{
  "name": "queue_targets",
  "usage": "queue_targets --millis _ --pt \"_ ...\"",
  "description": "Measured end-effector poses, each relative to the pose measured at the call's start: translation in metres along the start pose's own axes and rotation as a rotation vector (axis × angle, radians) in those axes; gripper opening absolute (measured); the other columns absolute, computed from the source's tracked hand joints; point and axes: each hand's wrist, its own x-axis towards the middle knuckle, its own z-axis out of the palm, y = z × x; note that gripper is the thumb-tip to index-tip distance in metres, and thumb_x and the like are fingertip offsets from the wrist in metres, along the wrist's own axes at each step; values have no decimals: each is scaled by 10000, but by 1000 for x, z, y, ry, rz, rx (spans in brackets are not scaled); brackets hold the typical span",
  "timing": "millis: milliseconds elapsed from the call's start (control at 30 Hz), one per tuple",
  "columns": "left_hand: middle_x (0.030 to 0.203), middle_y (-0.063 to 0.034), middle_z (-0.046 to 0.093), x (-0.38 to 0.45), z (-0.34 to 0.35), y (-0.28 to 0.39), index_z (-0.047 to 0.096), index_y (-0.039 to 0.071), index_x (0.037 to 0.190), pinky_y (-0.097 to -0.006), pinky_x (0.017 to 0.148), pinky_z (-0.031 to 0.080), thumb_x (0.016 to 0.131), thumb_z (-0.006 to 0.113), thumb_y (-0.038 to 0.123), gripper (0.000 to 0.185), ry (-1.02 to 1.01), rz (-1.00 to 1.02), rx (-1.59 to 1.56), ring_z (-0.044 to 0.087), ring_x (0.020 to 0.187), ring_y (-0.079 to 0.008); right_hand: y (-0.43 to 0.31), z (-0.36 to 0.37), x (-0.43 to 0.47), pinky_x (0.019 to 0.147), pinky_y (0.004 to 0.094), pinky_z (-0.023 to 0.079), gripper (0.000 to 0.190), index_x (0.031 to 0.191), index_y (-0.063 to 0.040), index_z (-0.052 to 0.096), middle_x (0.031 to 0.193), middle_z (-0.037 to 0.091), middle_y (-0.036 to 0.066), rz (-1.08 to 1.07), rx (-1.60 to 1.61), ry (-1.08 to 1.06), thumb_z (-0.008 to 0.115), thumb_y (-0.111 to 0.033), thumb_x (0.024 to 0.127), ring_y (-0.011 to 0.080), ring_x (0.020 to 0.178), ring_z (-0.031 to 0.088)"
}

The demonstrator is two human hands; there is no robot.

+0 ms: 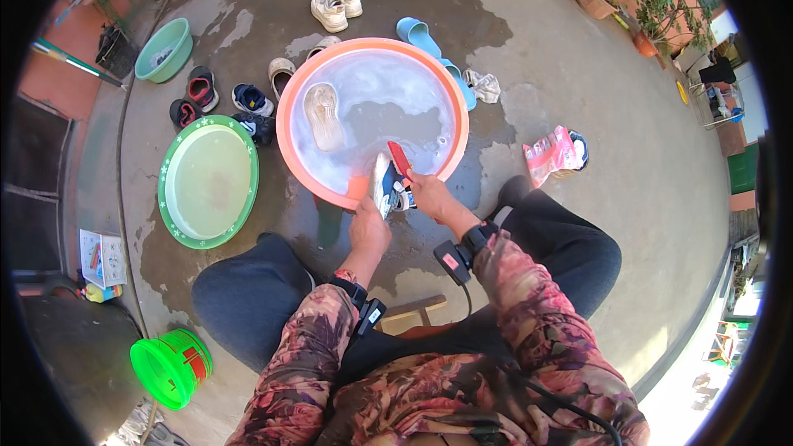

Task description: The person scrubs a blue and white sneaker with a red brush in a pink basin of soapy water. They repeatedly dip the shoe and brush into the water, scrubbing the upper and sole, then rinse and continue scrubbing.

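Note:
My left hand (370, 230) grips a blue and white shoe (385, 183) by one end, over the near rim of a large orange basin (457, 155). In my right hand (432, 197) is a red scrubbing brush (399, 160), held against or close above the shoe's side; contact is hard to tell. Soapy water fills the basin, and a pale shoe (323, 118) floats or lies sole up in it at the left.
A green basin of cloudy water (253, 198) stands left, near several dark shoes. White sneakers (334, 6) and light-blue slippers (419, 37) lie beyond the orange basin. A pink packet (548, 153) is at right, a green bucket (167, 368) at lower left. The concrete floor is partly wet.

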Motion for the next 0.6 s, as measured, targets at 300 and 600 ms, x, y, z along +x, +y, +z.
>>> queue_targets --millis 300,600 --pt "1094 -266 519 2 3 4 363 -39 1151 -465 805 486 727 655 61 525 -26 40 43 584 941 -415 18 62 -21 754 505 495 466 1330 -74 420 890 625 293 38 -72 89 435 -107 866 425 831 625" --pt "1064 -262 542 3 -3 8 358 -36 1149 -458 802 498 723 693 128 566 -33 -9 86 599 947 -401 8 20 -26 760 481 484 389 1249 -6 485 922 608 293 -56 379 186 448 -168 897 465 871 589"
